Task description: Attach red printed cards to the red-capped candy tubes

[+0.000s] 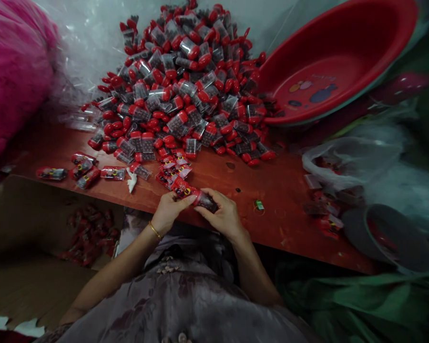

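My left hand (169, 208) is closed on a red printed wrapper (181, 187), its thumb pressed on top. My right hand (222, 212) grips a small clear container (208, 202) with dark contents; its end meets the wrapper between my hands. How far the container sits inside the wrapper I cannot tell. Just beyond my fingers lie several loose red printed wrappers (171, 166). Behind them rises a large heap of clear containers with red ends (178, 119). Several wrapped packets (87, 178) rest on the table to the left.
A red basin (343, 52) leans at the back right. On the red-brown table (268, 190) are a small green item (259, 205) and a white scrap (131, 181). A plastic bag (350, 157) and grey bowl (400, 238) stand right. Below left, a cardboard box (32, 214) holds packets.
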{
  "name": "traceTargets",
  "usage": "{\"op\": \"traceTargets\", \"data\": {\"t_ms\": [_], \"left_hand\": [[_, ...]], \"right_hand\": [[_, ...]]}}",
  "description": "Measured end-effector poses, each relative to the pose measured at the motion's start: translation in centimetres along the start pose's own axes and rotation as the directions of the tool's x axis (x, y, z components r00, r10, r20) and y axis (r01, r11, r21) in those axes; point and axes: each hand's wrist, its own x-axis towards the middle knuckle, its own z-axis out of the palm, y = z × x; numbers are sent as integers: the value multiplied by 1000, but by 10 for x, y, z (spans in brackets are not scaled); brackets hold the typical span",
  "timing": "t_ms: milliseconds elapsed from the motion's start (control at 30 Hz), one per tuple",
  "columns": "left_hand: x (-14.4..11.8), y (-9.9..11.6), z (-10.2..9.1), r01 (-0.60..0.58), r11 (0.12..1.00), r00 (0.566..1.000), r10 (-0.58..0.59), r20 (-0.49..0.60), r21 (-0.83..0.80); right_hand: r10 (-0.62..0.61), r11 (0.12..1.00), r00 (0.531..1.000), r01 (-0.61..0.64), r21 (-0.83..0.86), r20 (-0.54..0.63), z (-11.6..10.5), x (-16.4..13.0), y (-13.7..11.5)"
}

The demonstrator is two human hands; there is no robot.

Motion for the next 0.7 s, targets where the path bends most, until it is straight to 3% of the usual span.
{"op": "traceTargets", "data": {"t_ms": [333, 500, 700], "left_hand": [[1, -3, 0, -31, 999, 999, 31, 8, 16], [1, 1, 3, -89, 996, 996, 89, 28, -3], [4, 8, 1, -126, 992, 992, 126, 4, 27]], "right_hand": [[43, 999, 985, -42, 9, -167, 22, -2, -5], [11, 999, 973, -3, 34, -230, 24, -1, -11], [90, 982, 987, -65, 178, -137, 20, 2, -11]]}}
